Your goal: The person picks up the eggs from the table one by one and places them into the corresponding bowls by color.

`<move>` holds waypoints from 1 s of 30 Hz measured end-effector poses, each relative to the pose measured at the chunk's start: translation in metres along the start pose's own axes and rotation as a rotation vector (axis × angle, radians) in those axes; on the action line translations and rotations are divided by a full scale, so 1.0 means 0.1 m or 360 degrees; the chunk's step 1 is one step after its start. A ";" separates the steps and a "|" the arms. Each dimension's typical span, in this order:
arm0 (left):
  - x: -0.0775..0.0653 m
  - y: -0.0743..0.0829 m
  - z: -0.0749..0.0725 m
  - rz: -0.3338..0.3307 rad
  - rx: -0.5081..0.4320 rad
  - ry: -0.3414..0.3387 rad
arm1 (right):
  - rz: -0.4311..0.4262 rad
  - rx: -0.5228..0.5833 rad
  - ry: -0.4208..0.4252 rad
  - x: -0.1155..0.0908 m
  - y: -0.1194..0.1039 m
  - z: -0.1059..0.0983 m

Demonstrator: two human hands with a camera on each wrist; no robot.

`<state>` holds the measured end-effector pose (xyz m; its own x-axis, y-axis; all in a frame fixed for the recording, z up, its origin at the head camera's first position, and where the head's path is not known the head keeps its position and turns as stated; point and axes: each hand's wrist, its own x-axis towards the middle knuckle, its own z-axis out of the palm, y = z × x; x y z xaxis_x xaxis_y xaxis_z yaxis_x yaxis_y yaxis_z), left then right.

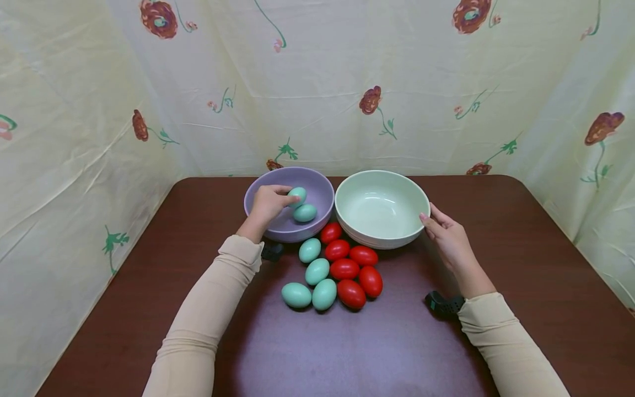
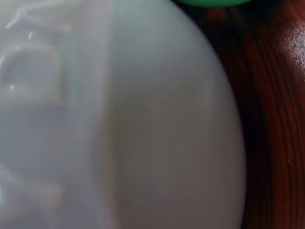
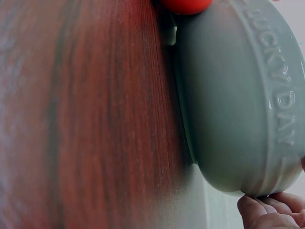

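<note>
My left hand reaches over the purple bowl and pinches a pale green egg between thumb and fingers. Just below it, a second green egg lies inside that bowl. Over on the right, my right hand grips the rim of the pale green bowl, thumb on the near side of the edge. The right wrist view has the fingers against the bowl's outer wall, which bears raised letters. In the left wrist view the purple bowl's wall fills most of the picture.
In front of the bowls lie several red eggs, beside several loose green eggs on their left. Both bowls stand near the far edge of the dark wooden table. A flowered cloth hangs behind and along the sides.
</note>
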<state>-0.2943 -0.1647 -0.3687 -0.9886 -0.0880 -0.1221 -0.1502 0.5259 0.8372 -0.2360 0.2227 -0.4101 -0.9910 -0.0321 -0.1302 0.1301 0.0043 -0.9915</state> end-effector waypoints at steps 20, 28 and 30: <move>0.03 -0.04 0.01 -0.0051 0.0084 -0.0087 | 0.0013 0.0058 -0.0013 -0.02 -0.01 0.04; 0.06 -0.03 0.04 -0.0006 0.0177 -0.0104 | -0.0012 0.0100 -0.0017 -0.01 -0.01 0.02; 0.06 -0.03 0.04 0.0003 0.0203 -0.0111 | -0.0012 0.0099 -0.0020 -0.01 0.00 0.01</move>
<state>-0.2998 -0.1629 -0.3740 -0.9865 -0.0300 -0.1612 -0.1439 0.6297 0.7634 -0.2355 0.2212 -0.4098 -0.9915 -0.0447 -0.1222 0.1247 -0.0580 -0.9905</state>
